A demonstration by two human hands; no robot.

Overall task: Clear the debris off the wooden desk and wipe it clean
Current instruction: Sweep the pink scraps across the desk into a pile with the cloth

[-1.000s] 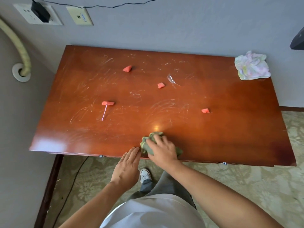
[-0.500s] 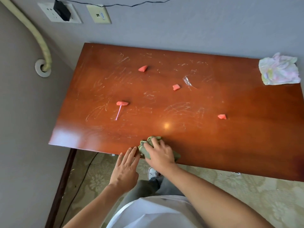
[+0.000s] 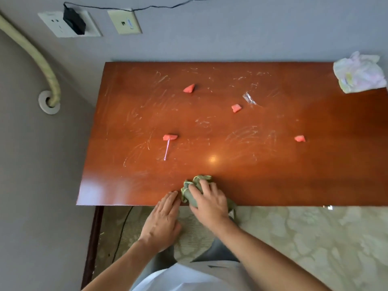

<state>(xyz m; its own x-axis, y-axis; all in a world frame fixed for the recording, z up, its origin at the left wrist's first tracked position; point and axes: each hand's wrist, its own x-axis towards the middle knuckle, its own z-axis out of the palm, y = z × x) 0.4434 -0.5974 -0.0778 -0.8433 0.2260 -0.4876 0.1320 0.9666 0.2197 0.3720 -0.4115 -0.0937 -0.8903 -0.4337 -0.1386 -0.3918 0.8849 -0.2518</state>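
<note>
Right hand (image 3: 209,201) clutches green rag (image 3: 190,191) at wooden desk (image 3: 130,185) near edge. Left hand (image 3: 162,221) flat, fingers straight, just beside rag, holding nothing. Red scraps (image 3: 189,88) scattered mid-desk beyond the rag.

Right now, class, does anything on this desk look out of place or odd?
Yes. Four pink scraps lie scattered on the wooden desk, with a pink stick, clear wrapper and crumpled tissue. Whitish smears streak the wood.

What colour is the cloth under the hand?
Green: the cloth under the right hand, seen in the head view.
</note>
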